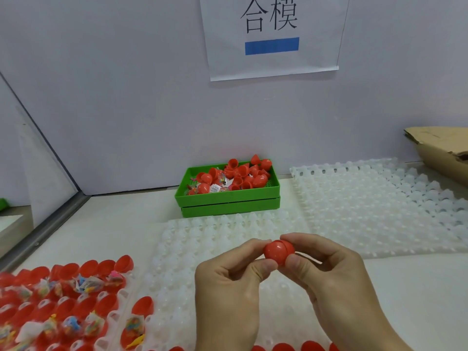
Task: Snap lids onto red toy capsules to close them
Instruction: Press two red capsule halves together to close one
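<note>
Behind the hands, against the wall, two stacked green trays (229, 205), the upper one heaped with loose red capsule halves (240, 173) and small wrapped toys. Taped on the wall above, a paper sign (272, 36) with two printed characters and a blue bar. To the right on the white tabletop (417, 287), a bumpy translucent white holder sheet (374, 198), and past its far corner a torn cardboard box (443, 148). Directly under the hands, another such white sheet (202, 239). At lower left, rows of open red capsule bottoms (88, 268) seated in a holder, many filled with bagged toys; somewhat blurred there, so exact count hard to tell. Along the bottom edge, tops of several more red pieces (283, 347), possibly closed capsules. Nothing between camera and the held piece except the fingers themselves. Held in mid-air above the near sheet, a red capsule (278, 250), pinched from both ends: left hand (228, 287) gripping its left half with thumb and forefinger, right hand (336, 279) gripping its right half likewise. Long axis roughly level, running left to right; seam near the right-hand end, standing roughly upright with a slight lean, a thin gap visible at the top.
</note>
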{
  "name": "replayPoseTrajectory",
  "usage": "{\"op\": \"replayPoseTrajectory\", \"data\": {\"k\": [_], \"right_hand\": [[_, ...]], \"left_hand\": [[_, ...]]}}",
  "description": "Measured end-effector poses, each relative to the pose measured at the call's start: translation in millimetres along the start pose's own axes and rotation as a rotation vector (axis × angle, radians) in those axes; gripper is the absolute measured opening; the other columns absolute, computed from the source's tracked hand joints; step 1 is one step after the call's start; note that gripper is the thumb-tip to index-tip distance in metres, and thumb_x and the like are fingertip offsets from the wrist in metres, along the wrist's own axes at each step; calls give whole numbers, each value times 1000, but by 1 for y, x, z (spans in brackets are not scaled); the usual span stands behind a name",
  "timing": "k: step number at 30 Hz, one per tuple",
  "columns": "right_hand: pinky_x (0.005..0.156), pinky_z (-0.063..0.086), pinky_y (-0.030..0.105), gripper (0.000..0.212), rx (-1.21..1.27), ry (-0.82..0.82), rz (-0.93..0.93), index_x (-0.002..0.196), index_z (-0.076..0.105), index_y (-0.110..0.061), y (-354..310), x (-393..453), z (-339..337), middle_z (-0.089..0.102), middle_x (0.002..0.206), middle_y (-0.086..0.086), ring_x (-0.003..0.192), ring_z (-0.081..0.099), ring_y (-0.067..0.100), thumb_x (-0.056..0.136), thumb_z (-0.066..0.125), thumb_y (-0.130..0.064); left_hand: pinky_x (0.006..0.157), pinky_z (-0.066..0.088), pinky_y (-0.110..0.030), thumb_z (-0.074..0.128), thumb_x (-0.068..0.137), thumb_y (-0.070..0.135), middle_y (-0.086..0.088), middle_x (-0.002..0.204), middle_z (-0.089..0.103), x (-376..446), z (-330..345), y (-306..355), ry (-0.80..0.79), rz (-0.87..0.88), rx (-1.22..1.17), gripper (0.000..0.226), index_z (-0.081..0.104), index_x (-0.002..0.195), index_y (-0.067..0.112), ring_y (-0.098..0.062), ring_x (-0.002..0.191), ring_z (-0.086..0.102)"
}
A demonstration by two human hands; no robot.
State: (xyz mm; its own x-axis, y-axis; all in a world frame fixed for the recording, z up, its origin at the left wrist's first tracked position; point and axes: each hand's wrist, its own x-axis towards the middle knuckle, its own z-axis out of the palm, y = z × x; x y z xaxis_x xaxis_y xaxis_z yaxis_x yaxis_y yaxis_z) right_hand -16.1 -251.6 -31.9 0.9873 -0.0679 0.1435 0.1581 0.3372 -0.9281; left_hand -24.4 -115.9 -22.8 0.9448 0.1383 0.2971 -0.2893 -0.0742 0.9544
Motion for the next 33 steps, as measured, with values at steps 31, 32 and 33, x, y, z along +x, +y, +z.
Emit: {"op": "replayPoseTrajectory", "data": {"k": [31, 32, 33], "right_hand": [[33, 40, 14, 33, -1141, -190, 56, 67, 59, -4, -37, 263, 95, 67, 51, 6, 36, 62, 9, 90, 63, -26], [32, 40, 14, 33, -1181, -218, 63, 71, 56, -2, -39, 267, 99, 71, 66, 13, 35, 61, 9, 92, 61, -27], [32, 40, 15, 35, -1220, -242, 65, 74, 53, -2, -40, 271, 102, 70, 80, 18, 32, 60, 9, 94, 60, -30]], "left_hand": [[64, 62, -38, 56, 100, 33, -16, 71, 72, 269, -20, -2, 113, -242, 664, 41, 67, 89, -6, -22, 48, 69], [65, 62, -36, 55, 100, 34, -14, 69, 72, 273, -21, -1, 90, -210, 743, 42, 67, 88, -5, -20, 47, 68], [64, 62, -33, 55, 100, 34, -13, 65, 71, 277, -21, -1, 72, -189, 796, 43, 67, 85, -4, -18, 45, 67]]}}
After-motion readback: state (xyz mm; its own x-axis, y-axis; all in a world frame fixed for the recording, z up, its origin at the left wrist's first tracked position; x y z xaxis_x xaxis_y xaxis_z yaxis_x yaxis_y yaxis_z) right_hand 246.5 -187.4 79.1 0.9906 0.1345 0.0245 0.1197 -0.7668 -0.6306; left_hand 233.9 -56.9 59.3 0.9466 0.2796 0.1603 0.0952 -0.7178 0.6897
